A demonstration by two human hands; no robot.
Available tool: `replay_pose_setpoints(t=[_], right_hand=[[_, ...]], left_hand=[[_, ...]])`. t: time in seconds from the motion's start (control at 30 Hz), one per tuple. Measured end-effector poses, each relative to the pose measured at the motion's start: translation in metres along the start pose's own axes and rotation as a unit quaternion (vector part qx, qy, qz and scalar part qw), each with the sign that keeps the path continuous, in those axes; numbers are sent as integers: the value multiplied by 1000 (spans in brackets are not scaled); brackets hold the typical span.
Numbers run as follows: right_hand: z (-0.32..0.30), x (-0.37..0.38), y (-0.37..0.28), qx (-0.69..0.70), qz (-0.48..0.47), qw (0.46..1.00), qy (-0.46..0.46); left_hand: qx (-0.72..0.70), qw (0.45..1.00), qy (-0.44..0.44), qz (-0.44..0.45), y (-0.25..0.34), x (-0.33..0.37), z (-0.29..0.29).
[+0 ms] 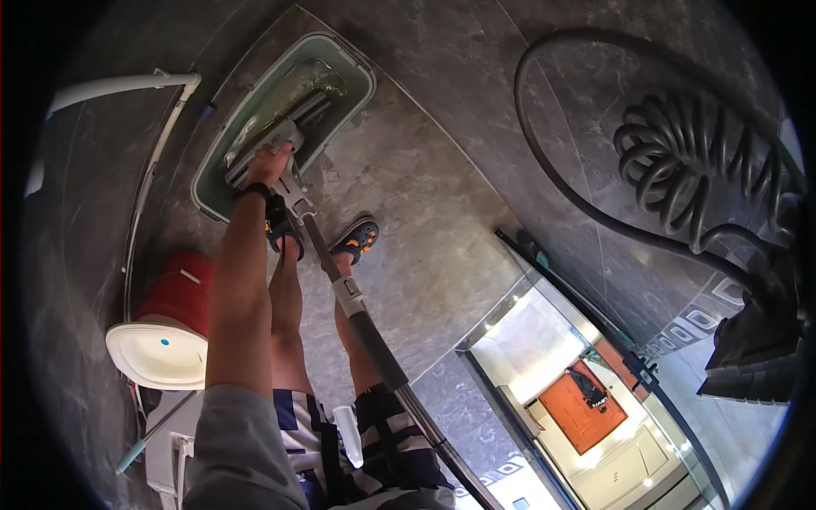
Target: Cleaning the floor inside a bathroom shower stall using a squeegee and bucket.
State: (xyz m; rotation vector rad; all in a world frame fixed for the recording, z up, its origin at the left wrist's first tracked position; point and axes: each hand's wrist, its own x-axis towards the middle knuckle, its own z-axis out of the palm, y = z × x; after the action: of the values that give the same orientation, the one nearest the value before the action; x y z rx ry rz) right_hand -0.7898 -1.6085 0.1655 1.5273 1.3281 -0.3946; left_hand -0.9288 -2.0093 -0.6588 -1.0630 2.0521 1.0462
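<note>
Head view: I'm seeing the left hand [269,166] clamping its fingers on the mop head [279,136], apparently steadying it within the green tub's [350,72] outline, perhaps containing drips (the right hand's fingers I cannot tell, being out of view).

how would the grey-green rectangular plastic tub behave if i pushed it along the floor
The grey-green rectangular plastic tub will probably feel heavy to push, as glinting water seems to lie inside. That water may slosh under a sharp shove. Its long, broad shape suggests sliding rather than rolling or tipping.
</note>
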Motion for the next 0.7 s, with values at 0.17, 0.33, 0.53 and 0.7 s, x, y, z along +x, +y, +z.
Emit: replay_pose_setpoints(t=[0.17,0.33,0.53,0.7], right_hand=[[43,-17,-92,-462,-50,886,-17],[44,-16,-87,-500,-87,861,14],[27,16,-66,-437,-148,887,-2],[30,27,-66,-427,-222,876,-2]], left_hand=[[-19,1000,-3,24,2,-8,-27],[1,1000,26,14,13,-32,-42],[46,998,43,22,35,-62,-55],[43,997,69,-1,47,-94,-63]])
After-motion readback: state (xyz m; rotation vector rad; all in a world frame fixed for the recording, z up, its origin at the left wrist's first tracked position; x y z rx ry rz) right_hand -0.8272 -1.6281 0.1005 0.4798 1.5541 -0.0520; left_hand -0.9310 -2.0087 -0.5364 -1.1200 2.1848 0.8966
